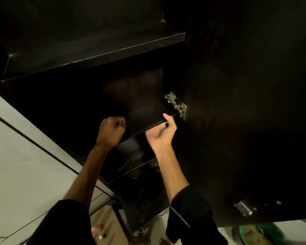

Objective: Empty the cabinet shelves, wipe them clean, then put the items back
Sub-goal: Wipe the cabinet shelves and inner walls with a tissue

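Dark wood-laminate cabinet shelves (95, 50) are seen bare at the upper levels; on the lower black shelf boards (131, 157), well below both sets of fingers, only faint shapes can be made out in the gloom. The left hand (112, 129) is curled tight at the edge of the middle shelf (148, 112); whether a cloth is held inside cannot be told. The right hand (162, 132) is loosely curled with the thumb raised, touching the same edge, just below the silver metal hinge (177, 105). Knuckles could be scraped on that hinge, given the poor light.
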